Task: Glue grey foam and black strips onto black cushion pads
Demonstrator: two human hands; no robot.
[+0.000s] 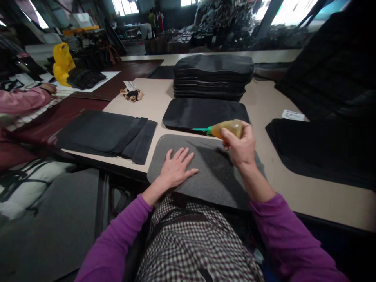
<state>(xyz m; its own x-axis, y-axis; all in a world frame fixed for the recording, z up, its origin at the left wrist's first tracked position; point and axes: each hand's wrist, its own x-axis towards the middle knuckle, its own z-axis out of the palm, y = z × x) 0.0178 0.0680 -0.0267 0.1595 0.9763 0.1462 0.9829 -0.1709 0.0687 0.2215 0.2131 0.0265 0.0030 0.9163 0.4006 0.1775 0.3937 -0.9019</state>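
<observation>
My left hand (pixel 178 168) lies flat, fingers spread, on the left part of a grey rounded panel (pixel 211 176) at the table's front edge. In my right hand (pixel 243 147) is a squeeze bottle (pixel 227 128) of amber liquid, held above the panel. Its thin green nozzle (pixel 202 129) points left, over the near edge of a black rounded panel (pixel 205 111) lying just behind. Whether the tip touches anything I cannot tell. The bottle and my right arm cast a dark shadow across the grey panel.
Behind stands a stack of black panels (pixel 213 76). More black pieces lie at left (pixel 100 133) and right (pixel 323 152), with a white label (pixel 293 115). A crumpled scrap pile (pixel 132 94) sits back left. At far left, a co-worker's pink sleeve (pixel 23 101) is near a yellow object (pixel 62 64).
</observation>
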